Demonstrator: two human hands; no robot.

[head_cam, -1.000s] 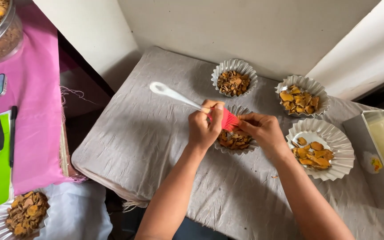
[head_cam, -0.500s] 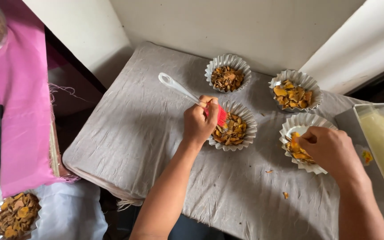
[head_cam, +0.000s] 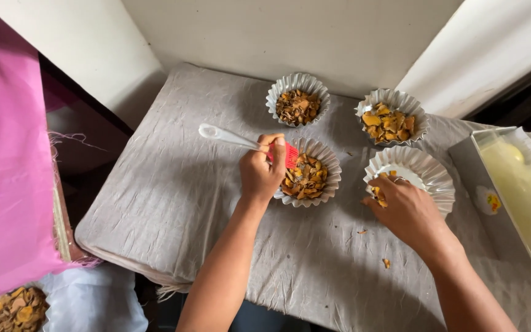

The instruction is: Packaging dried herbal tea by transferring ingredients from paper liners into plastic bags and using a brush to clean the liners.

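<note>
The left hand's fingers (head_cam: 276, 147) are clamped on the white handle of a silicone brush (head_cam: 241, 141), whose red bristles rest at the upper left rim of the middle foil cup (head_cam: 327, 169), the landmark here. That grip and place match half a second ago.

What has changed is the right hand (head_cam: 408, 212). A second ago it sat at the middle cup beside the left; now it lies to the right of it, fingers curled into the flatter foil cup (head_cam: 428, 172) on orange-brown pieces. Whether they pinch a piece I cannot tell. So the work seems to move from the middle cup to its right neighbour.

Two more filled cups stand behind the middle cup: one directly behind (head_cam: 298, 98), one behind right (head_cam: 394, 117). Crumbs (head_cam: 386, 263) lie on the grey-clothed table (head_cam: 155, 203) in front right. A clear tub (head_cam: 523, 190) stands far right.
</note>
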